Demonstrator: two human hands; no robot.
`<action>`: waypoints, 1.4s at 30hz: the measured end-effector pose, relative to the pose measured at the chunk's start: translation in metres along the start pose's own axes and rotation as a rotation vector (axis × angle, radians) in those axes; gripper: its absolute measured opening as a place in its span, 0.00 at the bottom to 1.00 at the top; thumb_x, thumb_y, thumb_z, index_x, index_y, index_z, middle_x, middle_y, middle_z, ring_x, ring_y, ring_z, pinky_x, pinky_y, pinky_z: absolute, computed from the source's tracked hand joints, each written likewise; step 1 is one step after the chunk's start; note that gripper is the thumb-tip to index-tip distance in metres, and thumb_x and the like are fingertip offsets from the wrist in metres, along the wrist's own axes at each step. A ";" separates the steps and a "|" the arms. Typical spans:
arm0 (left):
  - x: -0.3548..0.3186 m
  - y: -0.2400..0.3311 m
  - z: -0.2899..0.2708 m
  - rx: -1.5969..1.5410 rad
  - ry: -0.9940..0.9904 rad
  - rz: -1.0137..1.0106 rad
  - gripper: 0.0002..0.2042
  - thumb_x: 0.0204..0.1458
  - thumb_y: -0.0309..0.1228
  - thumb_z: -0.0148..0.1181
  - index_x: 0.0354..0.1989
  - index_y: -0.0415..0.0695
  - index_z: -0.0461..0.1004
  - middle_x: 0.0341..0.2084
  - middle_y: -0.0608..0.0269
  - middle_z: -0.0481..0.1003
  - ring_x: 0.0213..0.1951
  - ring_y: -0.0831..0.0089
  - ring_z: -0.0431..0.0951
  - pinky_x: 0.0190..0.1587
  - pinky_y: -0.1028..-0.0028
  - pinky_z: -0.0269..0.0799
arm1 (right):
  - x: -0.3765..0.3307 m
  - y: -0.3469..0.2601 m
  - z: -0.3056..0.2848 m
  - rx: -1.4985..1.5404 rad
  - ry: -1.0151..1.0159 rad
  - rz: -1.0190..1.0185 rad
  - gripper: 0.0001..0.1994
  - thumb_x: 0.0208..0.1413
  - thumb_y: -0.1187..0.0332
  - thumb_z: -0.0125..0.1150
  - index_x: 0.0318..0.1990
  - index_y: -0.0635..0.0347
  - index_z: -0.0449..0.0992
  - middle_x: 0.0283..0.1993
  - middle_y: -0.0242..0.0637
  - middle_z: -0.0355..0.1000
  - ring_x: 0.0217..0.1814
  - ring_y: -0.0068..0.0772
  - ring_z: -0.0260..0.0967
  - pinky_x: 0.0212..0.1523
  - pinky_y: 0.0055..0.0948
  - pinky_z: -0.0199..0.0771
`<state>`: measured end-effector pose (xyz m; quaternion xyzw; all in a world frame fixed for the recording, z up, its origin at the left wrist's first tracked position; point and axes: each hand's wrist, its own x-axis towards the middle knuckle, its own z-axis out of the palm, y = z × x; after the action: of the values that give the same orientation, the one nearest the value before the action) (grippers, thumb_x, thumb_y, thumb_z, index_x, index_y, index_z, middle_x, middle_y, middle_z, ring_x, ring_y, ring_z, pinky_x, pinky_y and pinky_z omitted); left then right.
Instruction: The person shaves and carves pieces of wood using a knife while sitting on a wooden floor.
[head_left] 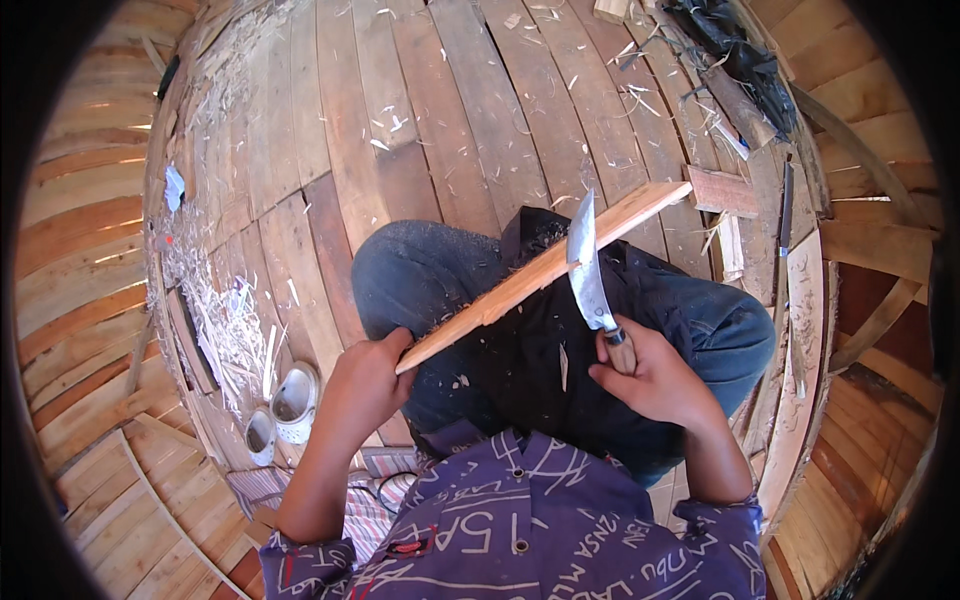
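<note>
My left hand (372,378) is closed around the near end of a long, rough strip of wood (515,290). The strip slants up to the right across my lap, over a dark cloth (535,360) on my legs. In my right hand (655,375) is a knife (588,265) with a broad curved blade and a wooden handle, its tip pointing away from me. The blade lies across the strip's right half and appears to touch it. A few small shavings rest on the cloth and my jeans.
Plank flooring (440,120) with scattered shavings spreads ahead. At left are a pile of shavings (235,330) and two pale cups (296,400). A wood block (722,192), a long dark tool (786,205) and black plastic (735,60) lie at right. Board walls curve along both sides.
</note>
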<state>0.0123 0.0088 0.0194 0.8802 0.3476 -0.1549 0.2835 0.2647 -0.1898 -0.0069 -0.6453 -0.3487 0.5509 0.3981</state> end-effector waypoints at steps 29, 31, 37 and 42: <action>0.001 -0.004 0.003 -0.040 0.026 0.021 0.07 0.51 0.27 0.59 0.28 0.38 0.68 0.20 0.42 0.70 0.28 0.42 0.72 0.29 0.54 0.65 | -0.005 0.009 0.002 -0.137 -0.004 -0.263 0.06 0.55 0.75 0.61 0.33 0.62 0.68 0.20 0.30 0.64 0.21 0.14 0.62 0.24 0.20 0.62; 0.000 -0.006 0.002 -0.035 0.028 0.035 0.07 0.51 0.27 0.59 0.28 0.38 0.68 0.20 0.42 0.70 0.28 0.42 0.72 0.29 0.54 0.65 | -0.007 -0.006 -0.003 -0.016 0.074 -0.176 0.07 0.54 0.75 0.61 0.33 0.60 0.67 0.21 0.29 0.64 0.22 0.16 0.63 0.25 0.22 0.63; 0.003 -0.003 0.003 -0.033 0.021 0.025 0.07 0.51 0.26 0.59 0.29 0.38 0.68 0.20 0.42 0.70 0.28 0.42 0.72 0.29 0.55 0.65 | -0.007 0.008 0.002 -0.103 0.403 -0.170 0.08 0.53 0.76 0.63 0.32 0.59 0.68 0.24 0.28 0.68 0.25 0.18 0.66 0.29 0.21 0.65; 0.001 -0.006 0.004 -0.041 0.017 0.012 0.06 0.51 0.26 0.59 0.29 0.38 0.69 0.20 0.42 0.71 0.28 0.42 0.72 0.29 0.55 0.65 | -0.005 0.007 -0.009 0.207 0.450 -0.067 0.09 0.52 0.75 0.64 0.37 0.62 0.69 0.23 0.32 0.68 0.29 0.19 0.69 0.31 0.21 0.67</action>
<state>0.0088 0.0104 0.0138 0.8776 0.3479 -0.1384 0.2993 0.2732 -0.1982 -0.0101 -0.6955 -0.2142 0.4127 0.5478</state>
